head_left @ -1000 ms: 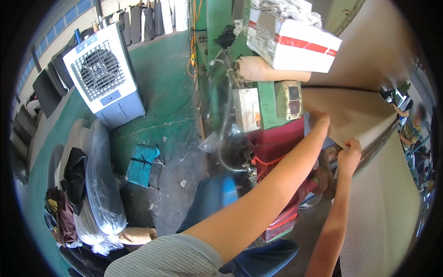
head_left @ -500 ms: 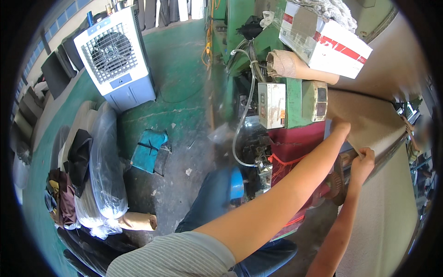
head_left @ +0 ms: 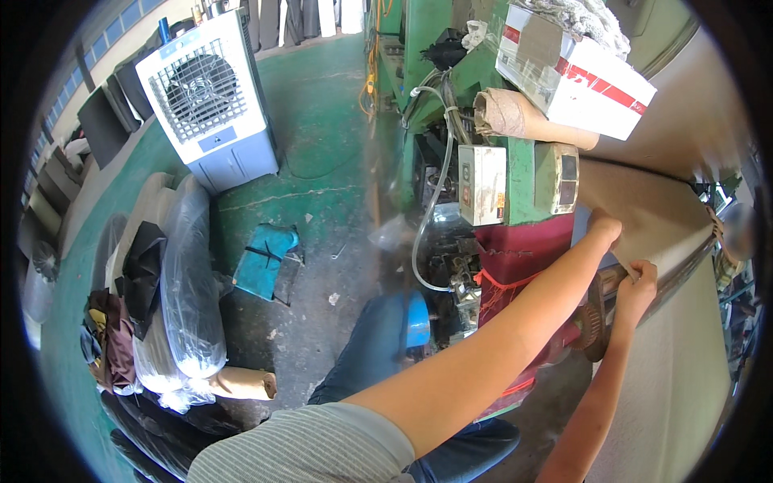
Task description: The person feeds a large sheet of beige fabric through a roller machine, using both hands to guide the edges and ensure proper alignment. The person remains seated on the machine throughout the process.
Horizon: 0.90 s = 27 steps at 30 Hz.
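At brown sheet (head_left: pixel 652 191) edge: right hand (head_left: pixel 639 290) pinching.

No writing can be read, the white carton (head_left: pixel 597 103) and switch box (head_left: pixel 481 193) showing only unclear print.

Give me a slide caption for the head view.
Right hand gripping the edge of a tan sheet, left hand alongside.

Both hands (head_left: pixel 607 227) (head_left: pixel 639 288) at the edge of a tan sheet (head_left: pixel 656 201), a white air cooler (head_left: pixel 233 153) far left.
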Each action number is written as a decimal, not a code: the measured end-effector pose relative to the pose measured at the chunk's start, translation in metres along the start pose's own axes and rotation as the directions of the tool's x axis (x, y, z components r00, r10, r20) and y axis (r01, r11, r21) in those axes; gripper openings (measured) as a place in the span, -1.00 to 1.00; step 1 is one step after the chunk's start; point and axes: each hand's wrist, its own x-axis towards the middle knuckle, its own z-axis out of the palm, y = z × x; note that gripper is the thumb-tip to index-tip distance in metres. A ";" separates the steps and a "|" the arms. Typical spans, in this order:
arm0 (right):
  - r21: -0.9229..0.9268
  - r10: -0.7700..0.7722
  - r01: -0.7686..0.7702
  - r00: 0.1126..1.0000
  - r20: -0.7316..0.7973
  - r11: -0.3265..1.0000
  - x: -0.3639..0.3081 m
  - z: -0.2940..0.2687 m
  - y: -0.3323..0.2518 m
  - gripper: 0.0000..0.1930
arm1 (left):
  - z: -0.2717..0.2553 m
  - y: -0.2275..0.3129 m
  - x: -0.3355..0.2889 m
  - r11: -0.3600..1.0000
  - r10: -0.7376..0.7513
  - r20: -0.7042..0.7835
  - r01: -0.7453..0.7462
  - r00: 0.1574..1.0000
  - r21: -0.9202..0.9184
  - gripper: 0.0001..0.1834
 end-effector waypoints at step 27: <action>-0.050 0.052 -0.054 0.998 -0.028 0.997 -0.002 0.000 -0.005 -0.72 | -0.010 0.007 -0.003 0.999 -0.014 -0.138 0.009 0.990 -0.037 -0.82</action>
